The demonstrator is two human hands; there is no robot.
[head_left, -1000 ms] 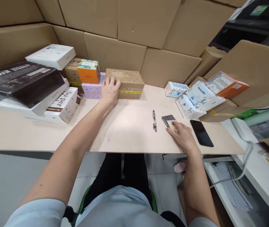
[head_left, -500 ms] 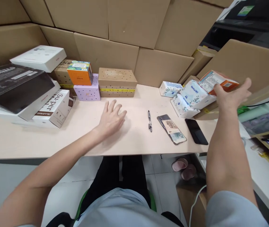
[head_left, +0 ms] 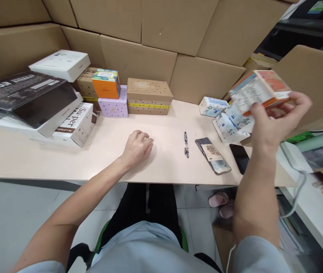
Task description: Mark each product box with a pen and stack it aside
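At the right end of the pale wood-topped table [head_left: 167,167], your right hand [head_left: 275,123] holds an orange-and-white printed cardboard box [head_left: 260,91], tilted, pinched between the thumb on its near face and the fingers at its right side. The box is over white-and-blue soft tissue packs [head_left: 228,127]; contact between them cannot be determined. Your left hand [head_left: 138,147] rests near the table's front edge, fingers loosely curled and close together; its palm is hidden, so its grip cannot be confirmed. Between your hands lie a slim clear-and-black pen [head_left: 186,144] and, just beside it, a clear-edged phone case [head_left: 220,167] bearing printed paper.
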